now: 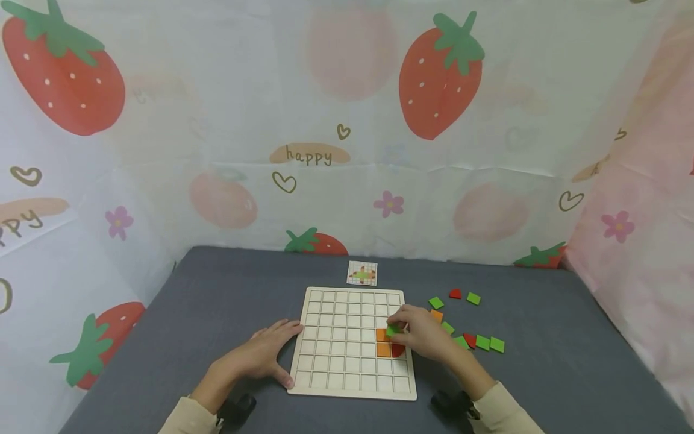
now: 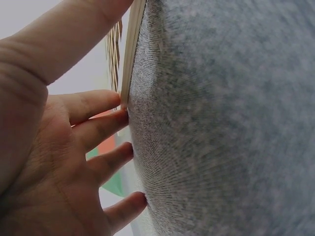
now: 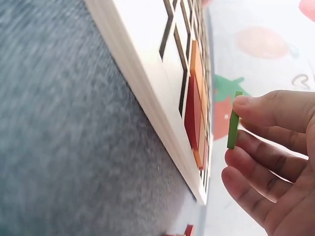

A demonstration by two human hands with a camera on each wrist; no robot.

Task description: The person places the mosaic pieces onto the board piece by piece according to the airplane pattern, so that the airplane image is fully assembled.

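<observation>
**Right hand (image 1: pixel 423 333) holding green tile (image 1: pixel 393 330) above board (image 1: pixel 322 363)**

The right hand is pinching the green tile between thumb and fingers, its grip narrow; the right wrist view is showing the tile raised clear of the board. Below it, near the board's right edge, two orange tiles (image 1: pixel 384 349) are lying in neighbouring squares, and a red tile (image 1: pixel 398 351) is resting just beside the nearer one.

The left hand (image 1: pixel 259 355) is bracing the board's left side — thumb at the near corner, fingers reaching along the edge — with its grip spread wide.

To the right of the board, loose tiles (image 1: pixel 482 342) in green, red and orange are lying scattered on the grey tabletop (image 1: pixel 238 289), some partly behind the right hand. Just past the board's far edge, a small card (image 1: pixel 362 273) is showing a green, orange and red pattern on a grid. Behind everything, a strawberry-print cloth (image 1: pixel 244 90) is hanging.
</observation>
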